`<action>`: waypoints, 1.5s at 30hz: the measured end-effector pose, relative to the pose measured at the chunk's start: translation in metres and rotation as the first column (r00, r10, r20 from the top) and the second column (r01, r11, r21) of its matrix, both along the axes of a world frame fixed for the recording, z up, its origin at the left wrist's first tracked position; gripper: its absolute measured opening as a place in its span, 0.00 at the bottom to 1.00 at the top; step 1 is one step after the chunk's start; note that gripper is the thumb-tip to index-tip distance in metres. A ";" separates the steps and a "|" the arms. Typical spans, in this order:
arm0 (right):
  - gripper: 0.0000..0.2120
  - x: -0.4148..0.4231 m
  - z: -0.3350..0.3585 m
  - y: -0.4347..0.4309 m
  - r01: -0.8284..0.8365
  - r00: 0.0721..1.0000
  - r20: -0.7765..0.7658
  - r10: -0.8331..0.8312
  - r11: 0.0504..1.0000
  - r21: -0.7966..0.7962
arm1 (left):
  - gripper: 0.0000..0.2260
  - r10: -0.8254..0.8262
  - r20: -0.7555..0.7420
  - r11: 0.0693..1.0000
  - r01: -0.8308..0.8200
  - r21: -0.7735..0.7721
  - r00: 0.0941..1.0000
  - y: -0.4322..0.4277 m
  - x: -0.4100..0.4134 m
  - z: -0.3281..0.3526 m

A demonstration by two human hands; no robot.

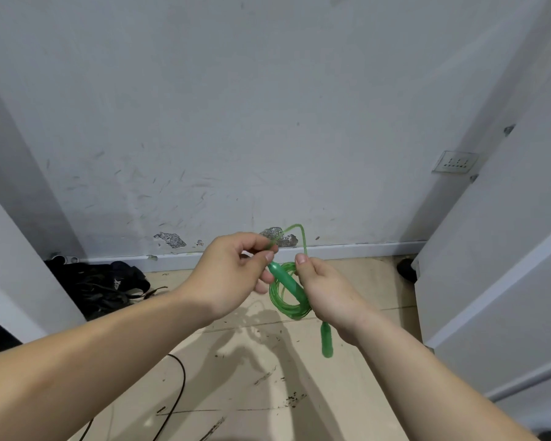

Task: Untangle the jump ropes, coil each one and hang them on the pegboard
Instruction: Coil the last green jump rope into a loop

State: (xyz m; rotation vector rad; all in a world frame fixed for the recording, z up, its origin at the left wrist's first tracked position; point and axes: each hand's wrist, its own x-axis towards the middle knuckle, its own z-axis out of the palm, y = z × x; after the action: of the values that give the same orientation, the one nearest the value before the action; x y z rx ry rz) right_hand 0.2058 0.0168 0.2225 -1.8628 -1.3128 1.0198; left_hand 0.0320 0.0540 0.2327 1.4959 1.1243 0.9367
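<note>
- Green jump rope point(291, 311) is held in mid-air between both hands, above the floor point(299, 393) and in front of the wall point(268, 122).
- Left hand point(233, 275): thumb and index fingers point(269, 256) are pinched on a loose strand point(301, 232) of the rope; the other fingers are curled underneath.
- From that pinch the strand arcs up and to the right, then drops to the right thumb, making a small arch above both hands.
- Right hand point(330, 294): closed around the bundled coil at its right edge, thumb pointing up. The grip side faces away from the camera, so whether it also clamps the handle is probably yes, not certain.
- The coil hangs between the two hands, a roughly oval loop of several turns with its lower edge below the knuckles.
- Upper handle point(285, 280): lies across the coil with its long axis diagonal. The tapered tip points up-left at the left fingers, just beside them, and the butt end runs down-right into the right palm.
- Lower handle point(326, 340): dangles below the right wrist with its long axis near vertical, free of both hands.
- On the floor: black bag point(102, 288) at the left against the wall, and black cable point(177, 386) lower left.
- Wall socket point(455, 162) on the right.
</note>
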 end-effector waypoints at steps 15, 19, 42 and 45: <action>0.27 -0.001 0.002 0.002 0.022 0.997 -0.076 -0.029 0.996 -0.086 | 0.08 -0.196 -0.289 0.948 0.257 0.189 0.937 -0.010 0.004 -0.009; 0.26 -0.001 0.002 0.003 0.008 0.988 -0.150 -0.017 0.998 -0.063 | 0.15 -0.088 -0.263 0.985 0.122 0.118 0.961 -0.007 0.006 -0.010; 0.23 0.001 0.017 -0.006 -0.139 0.974 -0.171 0.148 0.988 0.060 | 0.06 -0.174 0.293 0.876 0.284 -0.390 0.940 -0.004 0.003 -0.007; 0.21 0.002 0.018 -0.008 -0.162 0.984 -0.058 0.166 0.984 0.066 | 0.03 -0.119 0.397 0.842 0.304 -0.446 0.910 0.004 0.000 -0.002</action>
State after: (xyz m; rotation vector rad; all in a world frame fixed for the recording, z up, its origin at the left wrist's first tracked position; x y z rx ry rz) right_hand 0.2077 0.0090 0.2408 -1.6845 -1.4624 1.1011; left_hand 0.0316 0.0578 0.2304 0.9515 0.8255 0.6546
